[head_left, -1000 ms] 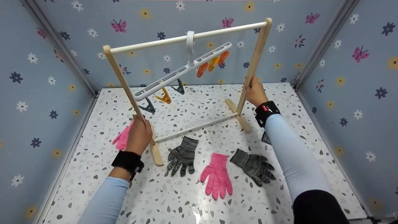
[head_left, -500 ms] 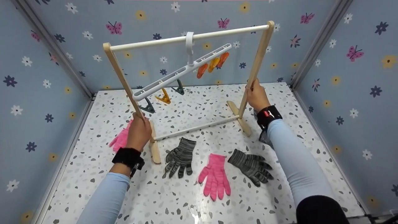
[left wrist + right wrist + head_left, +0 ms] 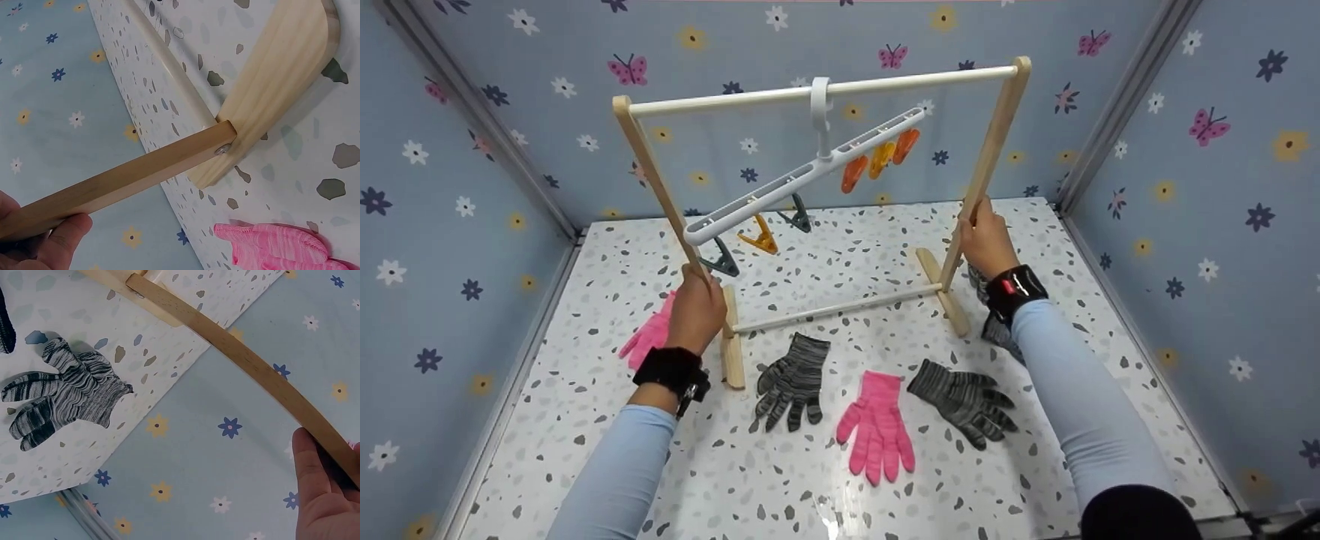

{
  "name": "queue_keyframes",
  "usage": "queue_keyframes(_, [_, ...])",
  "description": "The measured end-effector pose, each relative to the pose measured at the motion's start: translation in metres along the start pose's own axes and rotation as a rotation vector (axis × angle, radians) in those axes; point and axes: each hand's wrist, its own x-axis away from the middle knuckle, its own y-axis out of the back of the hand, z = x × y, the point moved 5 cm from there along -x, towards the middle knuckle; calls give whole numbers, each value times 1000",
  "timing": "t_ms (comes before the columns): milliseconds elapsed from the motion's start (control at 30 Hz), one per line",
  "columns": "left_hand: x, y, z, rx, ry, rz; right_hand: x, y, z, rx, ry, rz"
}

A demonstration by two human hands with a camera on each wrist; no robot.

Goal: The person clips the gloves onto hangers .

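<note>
A small drying rack of pale wooden posts and white rods stands on the speckled tabletop. My left hand grips its left post low down; the left wrist view shows thumb and fingers around that post. Opposite, my right hand holds the right post, with fingers against the wood in the right wrist view. From the top rod hangs a white clip hanger, slanting. It carries orange clips, yellow clips and dark green clips.
In front of the rack lie a grey striped glove, a pink glove and another grey glove. A second pink glove is beside my left hand. More grey knit shows under my right forearm. Patterned walls enclose the table.
The rack has turned slightly: its left foot has shifted away from me and its right foot nearer and rightward. Both hands keep their grip. The head view has drifted a little.
</note>
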Motion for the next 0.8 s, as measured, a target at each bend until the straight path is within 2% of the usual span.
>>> queue_keyframes(200, [-5,-4,-1,-7,-16,31,8,4,-5,-8,-26,5])
queue_keyframes(500, [-13,-7,-3,-2,-39,49,18,11,-8,15,-5,-39])
queue_keyframes(800, [-17,-11,-6,7,-24,77,29,17,-8,63,18,-70])
